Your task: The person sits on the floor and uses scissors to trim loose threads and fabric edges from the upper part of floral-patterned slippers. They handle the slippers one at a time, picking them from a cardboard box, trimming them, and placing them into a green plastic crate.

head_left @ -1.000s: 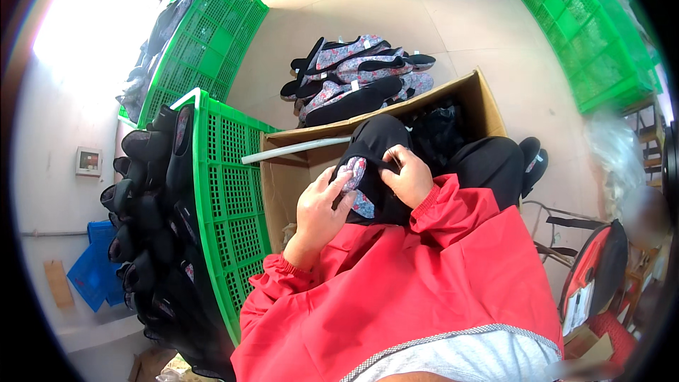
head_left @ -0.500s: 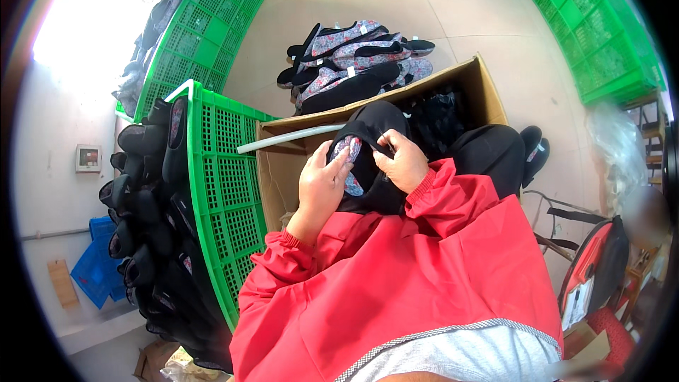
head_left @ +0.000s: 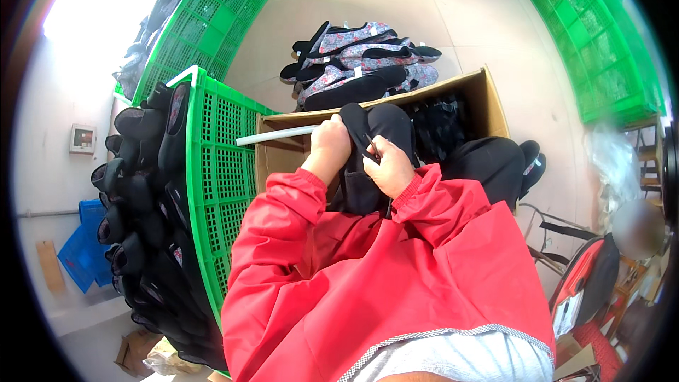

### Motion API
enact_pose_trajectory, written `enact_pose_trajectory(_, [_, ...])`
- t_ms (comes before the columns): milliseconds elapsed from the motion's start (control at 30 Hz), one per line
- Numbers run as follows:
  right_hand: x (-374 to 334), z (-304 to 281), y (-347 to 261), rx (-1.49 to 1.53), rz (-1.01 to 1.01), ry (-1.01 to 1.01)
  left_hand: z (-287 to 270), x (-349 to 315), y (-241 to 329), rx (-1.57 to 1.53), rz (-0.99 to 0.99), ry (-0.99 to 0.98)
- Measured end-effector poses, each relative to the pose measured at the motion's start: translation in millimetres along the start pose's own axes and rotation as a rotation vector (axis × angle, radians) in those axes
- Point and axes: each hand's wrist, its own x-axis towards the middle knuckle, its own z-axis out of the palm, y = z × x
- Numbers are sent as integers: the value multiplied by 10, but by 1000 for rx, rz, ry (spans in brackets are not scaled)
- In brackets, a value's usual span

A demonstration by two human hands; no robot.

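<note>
- Two hands on one black slipper (head_left: pixel 353 120), down by the trousered knee (head_left: pixel 393 126), with a cardboard box (head_left: pixel 491 102) just beyond.
- Gripping its side with the left hand (head_left: pixel 330 143), curled tight.
- Pinching something thin and dark (head_left: pixel 372 146) with the right hand (head_left: pixel 390 168); can't tell if tool or slipper edge.
- Looks like fiddly edge work.
- Next, probably needing a steady left grip and careful right-hand pinching.

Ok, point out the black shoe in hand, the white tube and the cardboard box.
Black shoe (head_left: pixel 354 122), head view: near its rounded far end.
White tube (head_left: pixel 277 135), head view: middle of its length.
Cardboard box (head_left: pixel 494 107), head view: right wall.
</note>
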Motion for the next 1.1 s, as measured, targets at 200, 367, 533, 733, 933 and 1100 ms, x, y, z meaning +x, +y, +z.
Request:
enact_pose_trajectory(200, [-85, -90, -32, 63, 104, -28, -224, -117, -101, 210, 339, -30])
enact_pose_trajectory(367, [-238, -211, 312, 302, 108, 11, -473, -658, -357, -331, 478, 346])
enact_pose_trajectory(533, [-252, -333, 526, 599, 194, -139, -423, -852, -360, -2044, -75, 441])
enact_pose_trajectory(733, [-299, -417, 235, 524, 246, -461, -706, -1186, -176, -2775, 223, 94])
enact_pose_trajectory(933, [-224, -523, 3, 249, 47, -651, -1071, -1367, -119, -2355, -93, 473])
enact_pose_trajectory(1100, [-237, -573, 65, -43, 23, -578, -1498, -1642, -6, -1588, 144, 885])
